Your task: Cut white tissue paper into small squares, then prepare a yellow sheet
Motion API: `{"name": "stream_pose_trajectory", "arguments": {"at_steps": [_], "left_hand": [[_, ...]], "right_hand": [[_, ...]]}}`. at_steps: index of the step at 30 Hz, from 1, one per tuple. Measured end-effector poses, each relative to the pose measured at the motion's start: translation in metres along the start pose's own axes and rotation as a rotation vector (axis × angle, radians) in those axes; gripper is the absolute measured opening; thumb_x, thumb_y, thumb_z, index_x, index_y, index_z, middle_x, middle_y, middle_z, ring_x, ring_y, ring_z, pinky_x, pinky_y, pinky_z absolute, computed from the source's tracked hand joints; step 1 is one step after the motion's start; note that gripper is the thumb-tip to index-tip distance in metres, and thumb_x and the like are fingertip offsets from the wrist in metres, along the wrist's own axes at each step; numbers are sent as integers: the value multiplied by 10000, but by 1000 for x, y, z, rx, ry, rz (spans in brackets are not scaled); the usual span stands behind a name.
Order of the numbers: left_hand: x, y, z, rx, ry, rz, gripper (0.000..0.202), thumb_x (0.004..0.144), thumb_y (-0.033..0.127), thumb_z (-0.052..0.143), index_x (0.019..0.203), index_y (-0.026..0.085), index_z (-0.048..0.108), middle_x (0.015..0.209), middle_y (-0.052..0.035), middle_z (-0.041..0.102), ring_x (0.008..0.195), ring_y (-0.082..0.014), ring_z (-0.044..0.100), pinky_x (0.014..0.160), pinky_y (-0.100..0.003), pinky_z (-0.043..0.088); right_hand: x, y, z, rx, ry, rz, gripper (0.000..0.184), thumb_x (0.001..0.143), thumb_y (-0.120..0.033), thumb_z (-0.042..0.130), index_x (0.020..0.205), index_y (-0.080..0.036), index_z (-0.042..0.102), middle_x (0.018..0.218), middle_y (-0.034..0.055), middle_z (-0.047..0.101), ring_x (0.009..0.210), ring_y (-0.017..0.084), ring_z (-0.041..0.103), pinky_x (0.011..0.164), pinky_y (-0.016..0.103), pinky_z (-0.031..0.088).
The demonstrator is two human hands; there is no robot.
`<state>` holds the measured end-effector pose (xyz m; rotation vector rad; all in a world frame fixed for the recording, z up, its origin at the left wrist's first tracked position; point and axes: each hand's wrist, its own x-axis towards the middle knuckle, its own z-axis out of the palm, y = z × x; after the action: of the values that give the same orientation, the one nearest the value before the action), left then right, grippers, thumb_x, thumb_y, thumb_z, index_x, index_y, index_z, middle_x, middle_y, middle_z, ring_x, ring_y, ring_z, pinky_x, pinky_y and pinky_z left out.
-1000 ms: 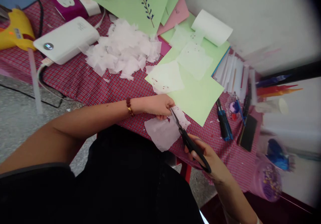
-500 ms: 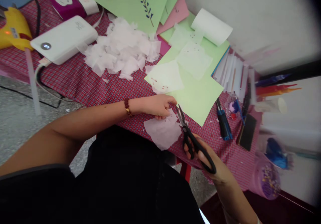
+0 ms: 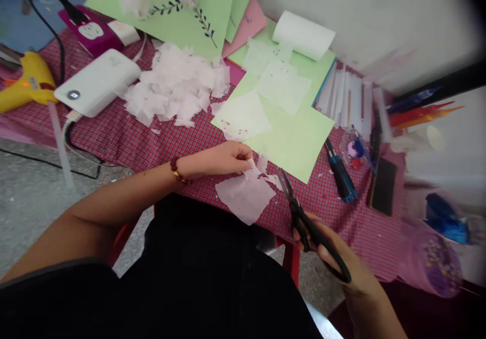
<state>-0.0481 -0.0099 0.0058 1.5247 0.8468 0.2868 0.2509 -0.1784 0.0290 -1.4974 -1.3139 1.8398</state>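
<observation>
At the table's near edge, my left hand (image 3: pixel 228 158) is closed in a pinch on the upper edge of a thin white tissue paper sheet (image 3: pixel 246 200). A beaded bracelet (image 3: pixel 176 169) is round that wrist. Small paper scraps (image 3: pixel 261 163) lie just beyond the sheet. My right hand (image 3: pixel 336 245) is wrapped round the handles of black scissors (image 3: pixel 298 212). Their blades are slightly parted, pointing up and left, a little apart from the sheet's right side.
A heap of cut tissue pieces (image 3: pixel 178 83) lies beyond my left arm. Green paper (image 3: pixel 292 141) carries more tissue sheets and a white roll (image 3: pixel 304 34). A power bank (image 3: pixel 98 81) and yellow glue gun (image 3: pixel 32 83) are at left; a utility knife (image 3: pixel 340 172) and phone (image 3: pixel 382 189) at right.
My right hand has drawn the scissors back to the right, away from the paper. My left hand has shifted slightly left, and loose scraps now show beside the sheet. The camera view has turned somewhat.
</observation>
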Motion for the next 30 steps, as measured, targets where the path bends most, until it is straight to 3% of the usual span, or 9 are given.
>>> {"name": "stream_pose_trajectory", "arguments": {"at_steps": [3, 6, 12, 16, 20, 24, 25, 28, 30], "left_hand": [[-5, 2, 0, -90, -29, 28, 98, 801, 199, 536, 715, 154, 538, 635, 41, 499, 555, -71, 433, 528, -202, 312], [-3, 2, 0, -254, -90, 26, 98, 807, 235, 558, 766, 147, 574, 721, 18, 566, 635, -87, 500, 613, -219, 384], [7, -2, 4, -441, -138, 13, 113, 769, 244, 615, 743, 139, 582, 731, -1, 598, 646, -89, 525, 620, -220, 413], [11, -2, 4, -403, -103, 20, 160, 825, 308, 573, 815, 149, 584, 786, -29, 631, 642, -99, 557, 588, -221, 433], [1, 2, 1, 46, 19, 112, 297, 904, 361, 501, 1109, 162, 583, 993, -71, 671, 834, -156, 628, 741, -295, 505], [-29, 6, 14, 830, 533, 332, 358, 890, 248, 558, 1225, 122, 551, 1177, -151, 628, 1090, -261, 573, 957, -447, 440], [-37, 5, 21, 944, 585, 428, 292, 902, 226, 543, 1175, 127, 581, 1164, -145, 636, 1096, -262, 570, 964, -444, 436], [-56, -6, 44, 972, 234, 680, 193, 929, 224, 522, 1079, 151, 620, 1100, -92, 677, 1042, -201, 602, 954, -347, 465], [-60, -20, 57, 954, 35, 738, 237, 944, 226, 505, 1147, 163, 609, 1193, -87, 664, 1114, -199, 591, 1034, -366, 428]], "right_hand": [[-1, -3, 1, -211, -18, 4, 636, 816, -550, 666, 1382, -310, 504, 1249, 112, 615, 1095, 283, 610, 948, 437, 512], [4, -7, -2, -421, -4, -38, 643, 814, -443, 708, 1397, -273, 497, 1435, 136, 515, 1318, 332, 480, 1119, 538, 355], [15, -20, -12, -610, -12, -148, 610, 850, -380, 666, 1419, -272, 474, 1410, 122, 551, 1289, 312, 527, 1101, 531, 402], [13, -20, -20, -595, 7, -146, 605, 837, -385, 683, 1404, -289, 495, 1413, 106, 559, 1297, 304, 527, 1114, 525, 387], [-7, 1, -27, -438, 62, -48, 657, 815, -428, 698, 1420, -281, 485, 1451, 113, 527, 1327, 326, 497, 1102, 508, 401], [-34, 28, -25, -309, 24, 72, 640, 817, -420, 689, 1415, -290, 500, 1432, 123, 543, 1256, 350, 560, 1070, 511, 435], [-39, 32, -24, -276, 9, 106, 632, 818, -420, 686, 1410, -291, 506, 1407, 123, 565, 1226, 352, 582, 1058, 512, 447], [-46, 34, -22, -202, -27, 182, 603, 813, -420, 689, 1385, -309, 533, 1339, 95, 618, 1180, 340, 613, 1039, 484, 468], [-44, 28, -22, -184, -34, 203, 589, 807, -413, 700, 1368, -316, 549, 1334, 78, 620, 1187, 322, 608, 1048, 446, 461]]}}
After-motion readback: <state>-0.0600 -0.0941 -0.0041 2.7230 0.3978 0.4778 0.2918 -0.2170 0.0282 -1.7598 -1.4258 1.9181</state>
